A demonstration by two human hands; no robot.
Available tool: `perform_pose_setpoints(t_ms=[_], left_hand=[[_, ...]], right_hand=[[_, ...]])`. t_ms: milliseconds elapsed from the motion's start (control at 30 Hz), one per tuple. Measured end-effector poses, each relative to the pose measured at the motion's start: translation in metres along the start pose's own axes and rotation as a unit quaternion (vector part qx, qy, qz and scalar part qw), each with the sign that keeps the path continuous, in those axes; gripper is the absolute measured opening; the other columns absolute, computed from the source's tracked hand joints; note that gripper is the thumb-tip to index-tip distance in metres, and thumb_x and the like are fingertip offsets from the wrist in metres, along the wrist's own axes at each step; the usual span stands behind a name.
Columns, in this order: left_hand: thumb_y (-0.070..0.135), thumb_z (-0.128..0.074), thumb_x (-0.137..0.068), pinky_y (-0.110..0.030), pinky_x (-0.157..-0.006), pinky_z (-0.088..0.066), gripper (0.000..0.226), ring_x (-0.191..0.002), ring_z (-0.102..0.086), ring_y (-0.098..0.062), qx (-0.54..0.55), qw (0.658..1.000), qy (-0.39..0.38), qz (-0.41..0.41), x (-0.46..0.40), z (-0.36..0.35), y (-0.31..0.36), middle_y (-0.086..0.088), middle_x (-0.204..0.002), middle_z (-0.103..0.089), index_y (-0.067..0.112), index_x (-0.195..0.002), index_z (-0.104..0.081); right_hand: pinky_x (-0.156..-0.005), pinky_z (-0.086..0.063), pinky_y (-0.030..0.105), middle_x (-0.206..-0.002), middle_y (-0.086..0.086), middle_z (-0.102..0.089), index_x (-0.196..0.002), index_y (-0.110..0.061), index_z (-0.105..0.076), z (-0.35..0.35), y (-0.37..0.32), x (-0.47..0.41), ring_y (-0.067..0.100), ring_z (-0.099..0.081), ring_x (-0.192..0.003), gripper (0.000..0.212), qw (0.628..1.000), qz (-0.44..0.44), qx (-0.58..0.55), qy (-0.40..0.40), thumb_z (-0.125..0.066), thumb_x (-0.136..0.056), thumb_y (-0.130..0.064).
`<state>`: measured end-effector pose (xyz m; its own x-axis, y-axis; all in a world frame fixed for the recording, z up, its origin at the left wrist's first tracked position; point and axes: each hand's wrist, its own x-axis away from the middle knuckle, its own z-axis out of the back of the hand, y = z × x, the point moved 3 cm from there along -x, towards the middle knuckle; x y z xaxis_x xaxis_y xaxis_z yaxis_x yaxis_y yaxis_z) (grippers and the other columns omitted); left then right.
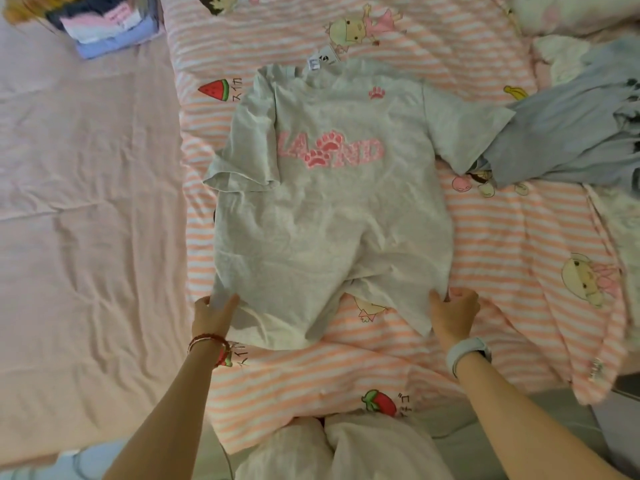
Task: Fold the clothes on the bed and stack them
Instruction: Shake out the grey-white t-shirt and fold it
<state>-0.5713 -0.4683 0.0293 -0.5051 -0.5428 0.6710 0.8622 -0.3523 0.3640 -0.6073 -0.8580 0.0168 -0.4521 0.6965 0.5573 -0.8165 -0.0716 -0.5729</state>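
While a folded stack (114, 29) waits at the bed's far left corner, left hand (213, 315) and right hand (453, 315) each pinch the hem of the grey T-shirt (329, 209), its left sleeve alone folded, and unfolded clothes (571, 143) remain at the right edge.

I can't see the fingertips of my left hand (213, 315); they tuck under the hem of the grey short-sleeved T-shirt with pink paw lettering (332, 209). At one o'clock, its white neck tag (320, 60) is too blurred to read. The crumpled blue-grey garment (568, 147) at three o'clock and the stack of folded clothes (110, 29) at eleven o'clock run past the edge.
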Motion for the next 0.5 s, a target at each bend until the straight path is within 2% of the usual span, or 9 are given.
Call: perform_pose_setpoints(t_ms=[100,167,233,300,367,400,433,500], left_hand=[[0.022,-0.065,-0.084,-0.032,-0.07,-0.046,0.029,-0.085,-0.057,-0.029,0.028,0.997,-0.048,-0.053,0.012,-0.003,-0.005,-0.013,-0.094,-0.063,0.001,-0.103,-0.057],[0.012,-0.058,-0.087,-0.027,-0.058,-0.042,0.015,-0.076,-0.055,-0.026,0.049,0.995,-0.036,-0.085,0.022,-0.005,-0.009,-0.004,-0.079,-0.059,0.002,-0.098,-0.056],[0.01,-0.054,-0.089,-0.028,-0.058,-0.042,0.008,-0.075,-0.051,-0.024,0.103,0.989,-0.005,-0.104,0.033,-0.005,-0.012,-0.002,-0.077,-0.053,0.004,-0.094,-0.052],[0.013,-0.051,-0.09,-0.033,-0.062,-0.04,0.009,-0.074,-0.046,-0.023,0.168,0.979,0.033,-0.112,0.044,0.002,-0.011,-0.004,-0.076,-0.048,0.01,-0.083,-0.046],[0.014,-0.047,-0.093,-0.031,-0.056,-0.034,0.016,-0.071,-0.04,-0.021,0.175,0.973,0.078,-0.131,0.052,0.013,-0.006,-0.002,-0.072,-0.041,0.01,-0.079,-0.04],[0.014,-0.045,-0.094,-0.032,-0.055,-0.03,0.015,-0.072,-0.038,-0.021,0.164,0.971,0.094,-0.145,0.055,0.02,-0.002,-0.001,-0.071,-0.038,0.007,-0.082,-0.039],[0.014,-0.044,-0.094,-0.032,-0.055,-0.028,0.013,-0.074,-0.038,-0.022,0.156,0.97,0.105,-0.157,0.058,0.028,0.001,-0.002,-0.072,-0.038,0.004,-0.087,-0.039],[0.015,-0.043,-0.094,-0.032,-0.063,-0.031,0.014,-0.079,-0.041,-0.024,0.133,0.97,0.114,-0.166,0.061,0.042,0.004,-0.007,-0.081,-0.044,0.002,-0.098,-0.043]], right_hand=[[-0.088,-0.045,0.037,-0.125,0.017,-0.049,-0.123,0.004,-0.04,-0.01,0.002,0.012,0.033,-0.053,-0.107,0.046,0.994,-0.067,-0.086,-0.032,-0.062,-0.085,-0.009],[-0.087,-0.044,0.032,-0.119,0.013,-0.056,-0.127,-0.001,-0.045,-0.017,0.003,0.02,0.029,-0.055,-0.104,0.043,0.988,-0.082,-0.099,-0.081,-0.058,-0.086,-0.005],[-0.089,-0.044,0.034,-0.117,0.012,-0.057,-0.128,-0.005,-0.047,-0.016,0.002,0.026,0.028,-0.054,-0.103,0.039,0.99,-0.05,-0.077,-0.107,-0.049,-0.089,-0.001],[-0.088,-0.045,0.036,-0.11,0.009,-0.057,-0.125,-0.005,-0.05,-0.006,-0.004,0.032,0.025,-0.054,-0.099,0.034,0.992,0.018,-0.081,-0.091,-0.044,-0.092,-0.003],[-0.077,-0.042,0.032,-0.096,0.007,-0.057,-0.105,-0.005,-0.057,0.014,-0.012,0.037,0.023,-0.052,-0.089,0.017,0.99,0.086,-0.1,-0.049,-0.045,-0.093,-0.007],[-0.072,-0.039,0.031,-0.086,0.006,-0.056,-0.091,-0.007,-0.056,0.025,-0.017,0.038,0.022,-0.05,-0.082,0.011,0.987,0.114,-0.109,-0.027,-0.045,-0.093,-0.008],[-0.069,-0.036,0.031,-0.077,0.005,-0.053,-0.081,-0.007,-0.052,0.036,-0.022,0.038,0.022,-0.048,-0.077,0.014,0.984,0.137,-0.111,-0.008,-0.045,-0.093,-0.008],[-0.066,-0.034,0.031,-0.075,0.009,-0.05,-0.08,-0.004,-0.049,0.059,-0.029,0.036,0.024,-0.046,-0.074,0.016,0.982,0.175,-0.074,0.014,-0.045,-0.095,-0.01]])
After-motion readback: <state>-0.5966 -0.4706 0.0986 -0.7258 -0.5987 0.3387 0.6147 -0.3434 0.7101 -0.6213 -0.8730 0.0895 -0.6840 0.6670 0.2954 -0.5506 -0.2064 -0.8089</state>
